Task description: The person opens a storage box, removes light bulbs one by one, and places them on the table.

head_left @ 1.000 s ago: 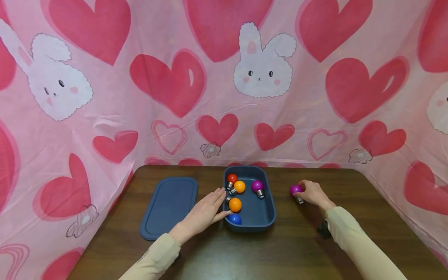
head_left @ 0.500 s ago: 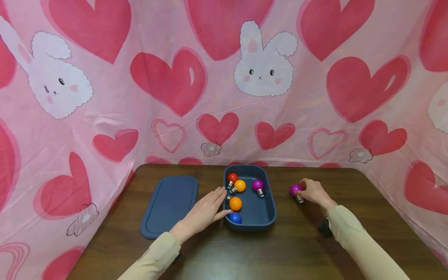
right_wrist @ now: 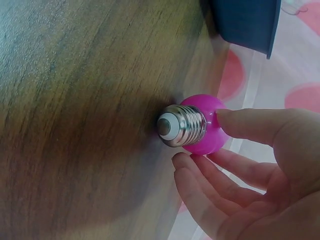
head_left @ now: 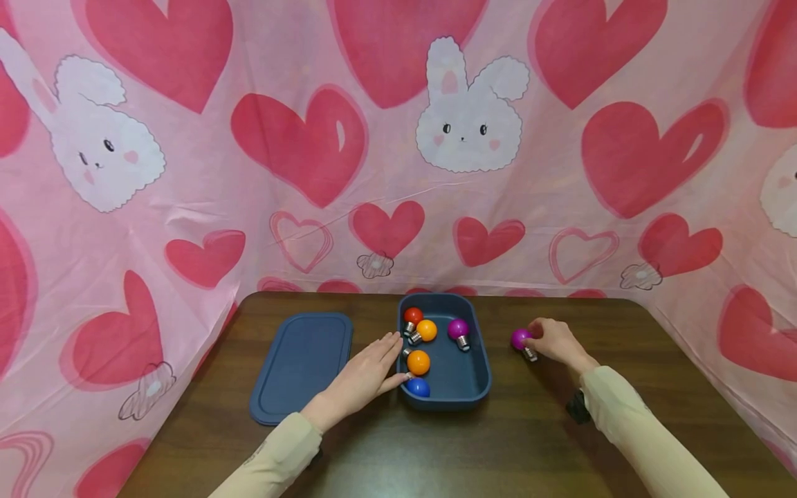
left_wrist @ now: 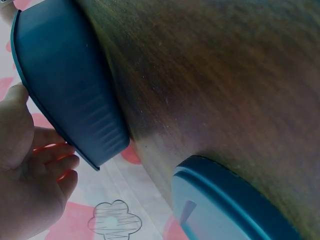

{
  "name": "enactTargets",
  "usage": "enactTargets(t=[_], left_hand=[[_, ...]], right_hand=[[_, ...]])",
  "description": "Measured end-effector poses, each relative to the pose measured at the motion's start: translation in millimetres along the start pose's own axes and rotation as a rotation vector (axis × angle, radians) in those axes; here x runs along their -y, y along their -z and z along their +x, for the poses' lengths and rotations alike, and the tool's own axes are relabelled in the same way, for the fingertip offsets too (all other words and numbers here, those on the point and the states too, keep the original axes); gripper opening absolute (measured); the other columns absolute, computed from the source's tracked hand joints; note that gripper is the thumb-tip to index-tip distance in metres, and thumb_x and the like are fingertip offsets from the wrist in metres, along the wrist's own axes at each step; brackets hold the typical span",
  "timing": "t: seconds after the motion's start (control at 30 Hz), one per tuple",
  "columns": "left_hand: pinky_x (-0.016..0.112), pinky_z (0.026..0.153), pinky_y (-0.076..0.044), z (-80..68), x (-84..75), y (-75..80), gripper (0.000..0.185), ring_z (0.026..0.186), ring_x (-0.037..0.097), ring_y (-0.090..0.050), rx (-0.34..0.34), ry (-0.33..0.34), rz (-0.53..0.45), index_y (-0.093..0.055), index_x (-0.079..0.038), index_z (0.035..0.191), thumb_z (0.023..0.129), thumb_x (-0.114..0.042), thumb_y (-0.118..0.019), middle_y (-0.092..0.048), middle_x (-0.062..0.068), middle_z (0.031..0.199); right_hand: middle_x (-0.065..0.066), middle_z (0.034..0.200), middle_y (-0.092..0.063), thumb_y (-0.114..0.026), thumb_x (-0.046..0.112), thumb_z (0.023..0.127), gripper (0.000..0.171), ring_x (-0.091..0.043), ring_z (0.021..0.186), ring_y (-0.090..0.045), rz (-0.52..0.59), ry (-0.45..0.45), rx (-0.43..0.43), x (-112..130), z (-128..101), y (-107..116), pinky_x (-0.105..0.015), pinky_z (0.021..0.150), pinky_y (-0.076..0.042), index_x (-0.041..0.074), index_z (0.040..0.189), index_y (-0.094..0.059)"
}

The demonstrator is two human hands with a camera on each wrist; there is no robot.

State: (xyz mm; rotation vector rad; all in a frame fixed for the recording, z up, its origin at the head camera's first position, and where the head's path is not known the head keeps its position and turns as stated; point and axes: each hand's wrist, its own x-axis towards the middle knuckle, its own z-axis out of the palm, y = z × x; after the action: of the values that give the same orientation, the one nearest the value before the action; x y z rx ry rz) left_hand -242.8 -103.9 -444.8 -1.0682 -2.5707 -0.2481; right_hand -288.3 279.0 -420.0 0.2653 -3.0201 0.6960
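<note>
A dark blue container stands mid-table holding a red bulb, two orange bulbs, a magenta bulb and a blue bulb. My left hand rests with straight fingers against the container's left wall, thumb at the rim. To the right of the container, my right hand pinches a second magenta bulb at the table surface. In the right wrist view this bulb shows its metal screw base, with my thumb above it and my fingers below.
The container's blue lid lies flat on the brown table to the left of my left hand; its edge shows in the left wrist view. Pink heart-and-bunny cloth closes in the back and both sides.
My right hand has shifted the magenta bulb slightly left, toward the container. The left hand and the container have stayed put.
</note>
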Motion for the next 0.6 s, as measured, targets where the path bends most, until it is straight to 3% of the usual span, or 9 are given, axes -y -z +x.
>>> enactTargets(t=[0.23, 0.6], left_hand=[[0.034, 0.092, -0.025, -0.6, -0.2, 0.0, 0.065, 0.118, 0.02, -0.025, 0.017, 0.007, -0.005, -0.028, -0.007, 0.129, 0.082, -0.05, -0.035, -0.028, 0.009, 0.131], [0.035, 0.092, -0.026, -1.3, -0.8, 0.0, 0.064, 0.118, 0.021, -0.026, 0.006, 0.006, -0.014, -0.029, -0.007, 0.129, 0.081, -0.048, -0.039, -0.029, 0.009, 0.131]], right_hand=[[-0.013, 0.08, -0.057, -0.063, 0.023, 0.071, 0.035, -0.021, 0.069, -0.052, 0.015, 0.023, -0.023, 3.1, -2.3, 0.0, -0.035, 0.06, -0.044, -0.005, 0.09, -0.055], [-0.014, 0.083, -0.057, -0.064, 0.021, 0.071, 0.035, -0.025, 0.075, -0.053, 0.016, 0.047, -0.034, 6.8, -3.1, 1.3, -0.038, 0.065, -0.043, -0.005, 0.092, -0.055]])
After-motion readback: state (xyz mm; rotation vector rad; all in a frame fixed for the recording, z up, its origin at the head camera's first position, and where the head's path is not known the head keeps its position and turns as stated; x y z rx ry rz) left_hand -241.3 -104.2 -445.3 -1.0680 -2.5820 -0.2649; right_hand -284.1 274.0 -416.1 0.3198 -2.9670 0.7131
